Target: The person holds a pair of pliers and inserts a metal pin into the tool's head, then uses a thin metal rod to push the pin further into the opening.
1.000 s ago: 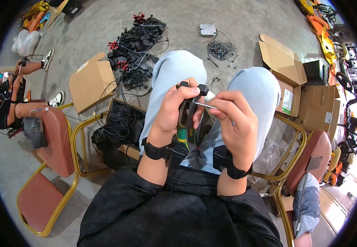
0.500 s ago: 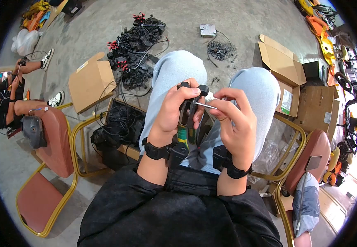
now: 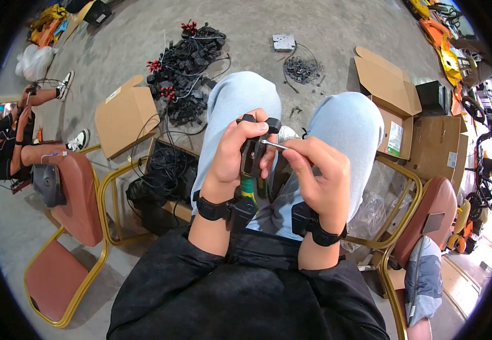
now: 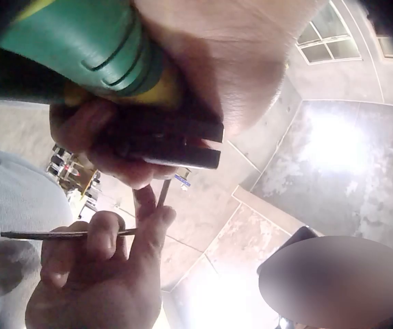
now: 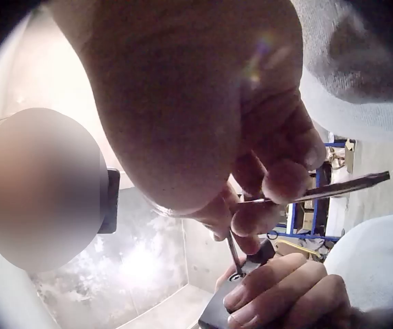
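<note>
My left hand [image 3: 229, 153] grips a black part [image 3: 251, 156], thumb over its top, above my lap. A green and yellow handle [image 3: 247, 187] lies against that palm, large in the left wrist view [image 4: 80, 48]. My right hand [image 3: 326, 175] pinches a thin metal rod [image 3: 275, 145]. In the right wrist view the rod [image 5: 233, 253] meets a small round spot on the black part [image 5: 217, 308]. A second slim metal tool [image 5: 351, 185] sticks out between the right fingers, also seen in the left wrist view [image 4: 45, 235].
Black parts with red-tipped leads [image 3: 180, 79] lie on the floor beyond my knees, near a metal box [image 3: 284, 42]. An open box of cables [image 3: 169, 164] is at left, cartons [image 3: 387, 85] at right. Chairs [image 3: 78, 198] flank me; another person [image 3: 16, 136] sits far left.
The right hand has dropped slightly and its fingers have drawn closer together around the rod. Both hands and the black part sit slightly further left in the head view, which has shifted a little.
</note>
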Tool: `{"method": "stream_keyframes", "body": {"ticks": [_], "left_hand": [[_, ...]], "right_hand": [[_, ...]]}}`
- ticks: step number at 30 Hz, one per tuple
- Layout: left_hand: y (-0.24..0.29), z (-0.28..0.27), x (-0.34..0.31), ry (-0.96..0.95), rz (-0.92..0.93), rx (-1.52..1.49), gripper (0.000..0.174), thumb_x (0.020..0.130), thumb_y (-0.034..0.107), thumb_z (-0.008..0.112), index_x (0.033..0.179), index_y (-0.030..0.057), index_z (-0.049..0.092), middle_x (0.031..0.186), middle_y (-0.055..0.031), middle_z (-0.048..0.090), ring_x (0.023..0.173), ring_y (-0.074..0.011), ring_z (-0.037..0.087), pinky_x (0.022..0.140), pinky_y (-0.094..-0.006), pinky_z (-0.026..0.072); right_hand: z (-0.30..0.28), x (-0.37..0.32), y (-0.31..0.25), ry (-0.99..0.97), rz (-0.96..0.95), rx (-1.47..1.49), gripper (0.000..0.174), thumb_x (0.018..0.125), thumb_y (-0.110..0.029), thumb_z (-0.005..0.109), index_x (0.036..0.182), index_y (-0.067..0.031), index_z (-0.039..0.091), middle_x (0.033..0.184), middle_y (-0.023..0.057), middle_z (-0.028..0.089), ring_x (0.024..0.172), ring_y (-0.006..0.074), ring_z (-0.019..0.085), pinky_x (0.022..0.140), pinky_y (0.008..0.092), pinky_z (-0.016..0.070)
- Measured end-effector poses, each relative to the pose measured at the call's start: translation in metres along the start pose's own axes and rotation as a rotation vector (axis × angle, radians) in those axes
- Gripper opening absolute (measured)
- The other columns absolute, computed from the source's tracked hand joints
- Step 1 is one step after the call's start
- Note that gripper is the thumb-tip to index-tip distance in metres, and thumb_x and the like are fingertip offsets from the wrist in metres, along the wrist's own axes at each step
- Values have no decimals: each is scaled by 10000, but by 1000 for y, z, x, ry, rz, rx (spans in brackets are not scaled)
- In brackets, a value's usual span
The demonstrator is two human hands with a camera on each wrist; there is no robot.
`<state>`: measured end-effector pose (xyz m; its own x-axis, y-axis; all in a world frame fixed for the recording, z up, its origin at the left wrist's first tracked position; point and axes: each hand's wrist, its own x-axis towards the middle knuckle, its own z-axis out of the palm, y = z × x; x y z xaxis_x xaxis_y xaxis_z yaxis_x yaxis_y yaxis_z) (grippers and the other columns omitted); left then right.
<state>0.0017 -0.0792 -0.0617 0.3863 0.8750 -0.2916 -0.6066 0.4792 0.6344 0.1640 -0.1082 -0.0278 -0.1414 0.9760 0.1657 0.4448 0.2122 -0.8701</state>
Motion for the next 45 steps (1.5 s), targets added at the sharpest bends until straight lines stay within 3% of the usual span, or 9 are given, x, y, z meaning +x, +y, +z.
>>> {"method": "stream_keyframes", "body": {"ticks": [14, 21, 24, 28, 31, 33, 34, 36, 45], "left_hand": [[1, -7, 0, -129, -27, -91, 189, 870, 266, 462, 910, 81, 461, 487, -115, 430, 390, -218, 438, 411, -283, 367], [4, -13, -5, -171, -17, -108, 183, 869, 276, 472, 893, 96, 485, 494, -111, 425, 409, -221, 439, 432, -296, 369], [7, -12, -7, -149, 13, -91, 189, 863, 278, 479, 841, 91, 463, 494, -118, 428, 396, -226, 430, 419, -297, 368], [5, -14, -9, -176, -1, -152, 159, 859, 264, 491, 834, 113, 450, 495, -126, 433, 382, -225, 425, 399, -289, 368], [4, -16, -7, -194, -19, -187, 143, 861, 246, 491, 824, 119, 436, 493, -123, 437, 383, -219, 436, 387, -286, 375], [4, -15, -8, -195, -46, -214, 163, 863, 244, 487, 795, 110, 423, 493, -124, 448, 383, -218, 448, 385, -287, 381], [4, -20, -6, -252, -27, -98, 242, 879, 303, 439, 856, 74, 515, 484, -83, 418, 396, -205, 420, 433, -291, 342], [8, -17, -14, -265, -33, -90, 243, 880, 303, 442, 847, 65, 478, 484, -84, 418, 390, -204, 415, 429, -292, 340], [4, -12, -17, -249, -79, -188, 214, 880, 249, 447, 759, 76, 412, 498, -133, 456, 365, -209, 440, 380, -277, 388]], "right_hand": [[-12, -34, -87, -266, -916, 406, 86, 731, 10, 610, 721, -66, 650, 606, 33, 568, 409, 71, 439, 367, 208, 247], [41, -50, -126, 438, -1089, 385, 93, 787, -113, 615, 740, -33, 616, 610, -5, 430, 456, 118, 367, 412, 248, 262], [17, -58, -153, 278, -635, 496, 110, 708, -30, 530, 602, -10, 506, 546, -3, 351, 425, 112, 324, 363, 243, 219], [17, -57, -151, 105, -875, 201, 421, 656, -63, 168, 641, -10, 586, 564, -8, 366, 440, 106, 309, 373, 244, 207], [40, -55, -173, 765, -657, 59, 686, 437, -465, 293, 800, -78, 728, 597, -10, 404, 455, 101, 316, 385, 250, 215], [-7, -59, -169, -15, -613, 119, 718, 400, -443, 344, 905, -147, 759, 625, 7, 448, 470, 106, 334, 409, 254, 245], [-10, -68, -146, -15, -732, 75, 67, 715, -32, 691, 728, -68, 636, 635, 8, 608, 404, 80, 464, 365, 221, 263], [-25, -50, -151, -413, -326, -23, 174, 683, -150, 757, 761, -60, 630, 686, 11, 657, 406, 117, 507, 382, 232, 302], [-7, -44, -93, -82, -12, 0, 179, 696, 15, 720, 874, -2, 708, 771, 111, 673, 633, 214, 603, 579, 285, 456]]}}
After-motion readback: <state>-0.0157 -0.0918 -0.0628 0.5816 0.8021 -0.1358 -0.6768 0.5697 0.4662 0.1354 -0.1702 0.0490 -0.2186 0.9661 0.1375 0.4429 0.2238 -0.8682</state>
